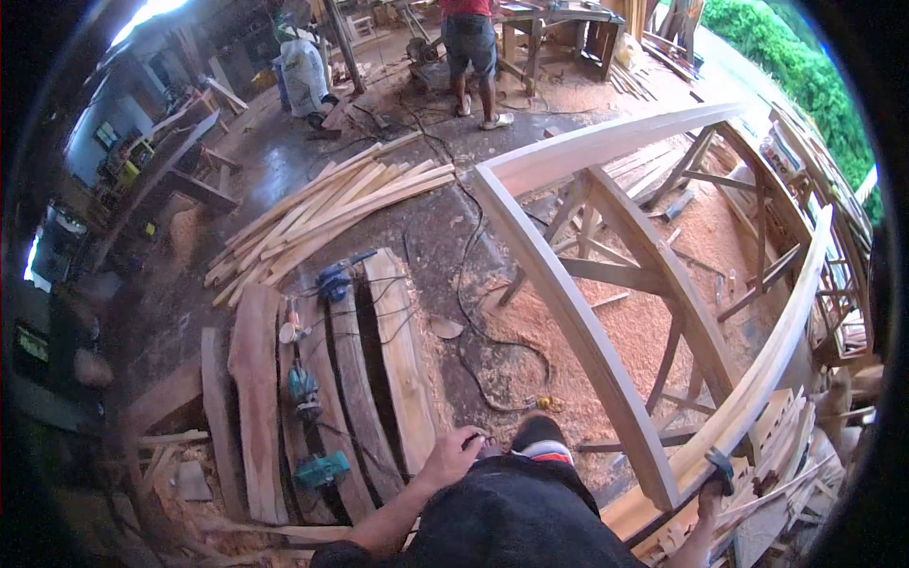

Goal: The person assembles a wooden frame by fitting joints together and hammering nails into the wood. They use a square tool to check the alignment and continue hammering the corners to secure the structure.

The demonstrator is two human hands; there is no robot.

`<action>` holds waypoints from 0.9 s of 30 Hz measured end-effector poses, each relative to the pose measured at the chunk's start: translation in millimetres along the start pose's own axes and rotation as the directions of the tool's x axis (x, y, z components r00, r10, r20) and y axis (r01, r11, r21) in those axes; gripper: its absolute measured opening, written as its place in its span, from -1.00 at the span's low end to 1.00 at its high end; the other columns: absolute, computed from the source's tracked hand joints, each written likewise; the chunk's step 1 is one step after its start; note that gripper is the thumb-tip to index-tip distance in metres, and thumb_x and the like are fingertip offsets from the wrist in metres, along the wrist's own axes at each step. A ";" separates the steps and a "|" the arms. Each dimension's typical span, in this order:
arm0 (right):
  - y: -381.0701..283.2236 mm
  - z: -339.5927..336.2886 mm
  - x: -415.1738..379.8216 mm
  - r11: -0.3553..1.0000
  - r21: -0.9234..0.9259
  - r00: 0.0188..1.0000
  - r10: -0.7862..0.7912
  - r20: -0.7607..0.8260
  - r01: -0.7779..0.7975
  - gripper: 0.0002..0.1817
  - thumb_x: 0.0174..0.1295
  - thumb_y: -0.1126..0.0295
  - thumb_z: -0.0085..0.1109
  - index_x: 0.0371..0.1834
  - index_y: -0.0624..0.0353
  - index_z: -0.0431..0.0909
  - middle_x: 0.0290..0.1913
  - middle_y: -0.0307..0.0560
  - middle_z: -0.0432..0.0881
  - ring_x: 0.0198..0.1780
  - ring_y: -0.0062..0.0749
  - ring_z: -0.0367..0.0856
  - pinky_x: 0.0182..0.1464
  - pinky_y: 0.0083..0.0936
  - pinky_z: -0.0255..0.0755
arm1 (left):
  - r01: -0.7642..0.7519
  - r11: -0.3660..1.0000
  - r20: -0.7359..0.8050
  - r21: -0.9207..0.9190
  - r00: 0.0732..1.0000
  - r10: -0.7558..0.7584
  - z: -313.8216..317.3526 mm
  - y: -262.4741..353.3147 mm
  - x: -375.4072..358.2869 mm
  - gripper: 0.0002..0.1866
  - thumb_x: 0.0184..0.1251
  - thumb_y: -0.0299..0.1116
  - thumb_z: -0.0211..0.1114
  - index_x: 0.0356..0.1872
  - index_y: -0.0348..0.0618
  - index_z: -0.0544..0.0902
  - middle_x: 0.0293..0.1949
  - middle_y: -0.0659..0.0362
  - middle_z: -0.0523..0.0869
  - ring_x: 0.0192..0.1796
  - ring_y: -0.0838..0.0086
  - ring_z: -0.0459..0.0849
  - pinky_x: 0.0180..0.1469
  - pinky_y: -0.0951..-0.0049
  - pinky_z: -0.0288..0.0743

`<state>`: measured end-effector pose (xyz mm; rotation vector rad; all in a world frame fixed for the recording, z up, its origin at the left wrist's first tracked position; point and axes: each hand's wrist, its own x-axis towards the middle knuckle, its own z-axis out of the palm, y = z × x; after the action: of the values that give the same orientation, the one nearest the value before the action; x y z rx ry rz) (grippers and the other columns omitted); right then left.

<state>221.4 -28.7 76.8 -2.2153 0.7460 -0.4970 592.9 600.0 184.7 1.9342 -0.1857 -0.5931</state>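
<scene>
My left hand (454, 458) is low in the middle of the head view, in front of my dark shirt. Its fingers are curled, and a small dark thing at the fingertips is too small to make out. At the lower right, my right hand (709, 506) is closed around a dark-headed hammer (721, 466), partly hidden by the fingers. The hammer's head lies against a long pale beam (772, 374) of a large wooden frame. Nearer the middle, another frame beam (578, 327) slopes down to a corner beside my right hand.
Several planks (402, 355) lie to the left, with a teal power tool (323, 469) and a blue power tool (333, 283) among them. Beyond is a pile of wood strips (331, 213). A black cable (461, 275) crosses the floor. Sawdust (516, 360) surrounds the frame. Another person (471, 57) stands behind.
</scene>
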 end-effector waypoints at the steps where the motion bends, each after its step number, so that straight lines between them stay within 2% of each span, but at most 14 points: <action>1: -22.7 -7.1 5.0 0.998 -0.063 0.999 0.020 -0.038 -0.023 -0.56 0.50 0.13 -0.04 0.33 0.11 0.37 0.27 -0.12 0.38 0.23 -0.28 0.35 0.23 -0.16 0.34 | -0.022 0.998 -0.028 -0.051 0.999 0.021 -2.1 -2.0 14.7 -0.73 0.41 -0.29 0.22 -0.02 -0.25 0.69 -0.27 -0.03 0.77 -0.18 0.38 0.76 -0.11 0.36 0.58; 3: -74.7 -13.1 20.7 0.934 -0.326 0.985 0.102 -0.138 -0.142 -0.60 0.46 0.16 0.01 0.24 0.13 0.38 0.17 -0.08 0.39 0.15 -0.24 0.36 0.16 -0.16 0.34 | -0.002 1.000 0.020 -0.010 1.000 0.002 -27.3 24.9 50.7 -0.73 0.42 -0.30 0.22 -0.05 -0.28 0.69 -0.29 0.00 0.78 -0.19 0.42 0.76 -0.12 0.40 0.58; 4: -117.8 -11.3 33.4 0.864 -0.457 0.972 0.136 -0.192 -0.212 -0.62 0.44 0.18 0.03 0.20 0.14 0.39 0.13 -0.07 0.40 0.11 -0.22 0.37 0.13 -0.16 0.34 | 0.008 1.000 0.049 0.020 0.999 -0.009 -41.3 36.1 71.7 -0.73 0.42 -0.31 0.22 -0.06 -0.30 0.69 -0.30 0.01 0.78 -0.19 0.44 0.76 -0.13 0.42 0.58; 5: -160.2 -7.9 47.5 0.775 -0.568 0.956 0.162 -0.244 -0.276 -0.64 0.42 0.19 0.06 0.16 0.15 0.39 0.08 -0.05 0.41 0.07 -0.20 0.38 0.10 -0.16 0.34 | 0.074 0.997 0.086 0.007 0.993 -0.075 -52.0 34.6 96.6 -0.78 0.43 -0.34 0.20 -0.11 -0.27 0.69 -0.36 -0.01 0.76 -0.22 0.34 0.77 -0.14 0.36 0.57; 6: -199.1 -2.7 63.3 0.680 -0.654 0.941 0.183 -0.286 -0.331 -0.66 0.40 0.21 0.08 0.12 0.16 0.40 0.03 -0.03 0.41 0.03 -0.19 0.38 0.06 -0.15 0.34 | 0.036 0.999 0.068 0.039 0.997 -0.038 -63.5 33.6 124.8 -0.78 0.43 -0.33 0.20 -0.11 -0.27 0.69 -0.38 0.00 0.75 -0.23 0.38 0.76 -0.18 0.38 0.57; 8: -265.5 12.4 100.4 0.526 -0.755 0.919 0.193 -0.343 -0.392 -0.69 0.37 0.24 0.12 0.03 0.18 0.41 -0.06 0.00 0.42 -0.05 -0.15 0.40 0.00 -0.15 0.33 | -0.046 0.994 0.041 0.103 0.998 0.042 -86.0 38.0 184.1 -0.77 0.44 -0.33 0.20 -0.10 -0.27 0.69 -0.40 0.03 0.74 -0.27 0.47 0.74 -0.24 0.40 0.56; 9: -293.1 22.2 120.4 0.470 -0.784 0.914 0.199 -0.353 -0.405 -0.71 0.35 0.26 0.15 -0.01 0.19 0.41 -0.11 0.02 0.43 -0.09 -0.13 0.40 -0.04 -0.15 0.33 | -0.003 0.997 0.055 0.083 0.998 -0.002 -99.4 57.8 215.1 -0.76 0.43 -0.32 0.22 -0.11 -0.29 0.69 -0.42 0.07 0.72 -0.31 0.54 0.69 -0.26 0.45 0.53; 13: -377.3 75.0 188.7 0.398 -0.810 0.899 0.271 -0.344 -0.430 -0.75 0.27 0.32 0.24 -0.17 0.23 0.43 -0.30 0.09 0.45 -0.26 -0.05 0.43 -0.17 -0.14 0.33 | -0.096 0.992 0.103 0.081 0.991 0.087 -150.8 108.6 325.1 -0.79 0.47 -0.37 0.18 -0.06 -0.25 0.69 -0.39 0.19 0.71 -0.33 0.64 0.61 -0.24 0.55 0.52; 16: -417.6 132.4 223.7 0.491 -0.737 0.878 0.365 -0.310 -0.464 -0.76 0.21 0.37 0.31 -0.30 0.26 0.45 -0.44 0.14 0.47 -0.38 0.00 0.44 -0.27 -0.14 0.32 | -0.094 0.995 0.149 0.036 0.985 0.087 -185.2 159.2 389.8 -0.79 0.51 -0.42 0.13 -0.01 -0.24 0.67 -0.36 0.28 0.69 -0.32 0.69 0.57 -0.25 0.62 0.48; 18: -438.5 171.6 234.1 0.682 -0.558 0.881 0.382 -0.280 -0.473 -0.65 0.16 0.37 0.36 -0.40 0.26 0.29 -0.51 0.05 0.31 -0.43 -0.25 0.28 -0.32 -0.23 0.28 | -0.118 0.993 0.159 -0.005 0.980 0.117 -200.1 177.0 433.8 -0.78 0.53 -0.44 0.11 0.03 -0.24 0.66 -0.35 0.31 0.67 -0.33 0.72 0.54 -0.28 0.66 0.44; 20: -471.5 205.4 252.2 0.711 -0.358 0.796 0.533 -0.288 -0.605 -0.64 0.13 0.42 0.38 -0.39 0.26 0.28 -0.50 -0.06 0.29 -0.40 -0.35 0.26 -0.32 -0.29 0.26 | -0.142 0.990 0.194 0.016 0.972 0.136 -210.5 198.2 482.0 -0.79 0.51 -0.44 0.13 -0.01 -0.27 0.68 -0.41 0.34 0.62 -0.37 0.74 0.50 -0.32 0.69 0.38; 22: -496.6 237.5 259.9 0.705 -0.194 0.723 0.611 -0.322 -0.682 -0.65 0.10 0.46 0.39 -0.37 0.26 0.30 -0.49 -0.15 0.27 -0.38 -0.42 0.25 -0.32 -0.34 0.26 | -0.193 0.978 0.221 0.080 0.960 0.171 -210.1 215.2 530.4 -0.80 0.51 -0.45 0.14 -0.03 -0.26 0.69 -0.44 0.36 0.59 -0.39 0.75 0.47 -0.34 0.70 0.36; 24: -516.9 271.1 261.0 0.704 -0.087 0.671 0.624 -0.400 -0.705 -0.67 0.08 0.50 0.39 -0.33 0.27 0.33 -0.47 -0.23 0.26 -0.37 -0.46 0.24 -0.32 -0.40 0.26 | -0.228 0.968 0.335 0.106 0.925 0.181 -204.6 231.6 580.4 -0.82 0.49 -0.46 0.18 -0.05 -0.24 0.71 -0.47 0.37 0.56 -0.41 0.75 0.45 -0.35 0.70 0.34; 27: -552.7 315.6 265.1 0.654 0.145 0.579 0.735 -0.352 -0.742 -0.62 0.17 0.52 0.36 0.05 0.29 0.50 -0.12 -0.13 0.62 -0.07 -0.53 0.54 0.03 -0.55 0.42 | -0.284 0.951 0.574 0.120 0.801 0.167 -188.2 252.7 654.2 -0.84 0.44 -0.48 0.24 -0.06 -0.22 0.71 -0.46 0.32 0.61 -0.41 0.72 0.48 -0.35 0.66 0.35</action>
<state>792.9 275.8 313.8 -1.5893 1.7919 -0.4781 1283.9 390.6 261.4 1.8392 -0.8726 -0.9993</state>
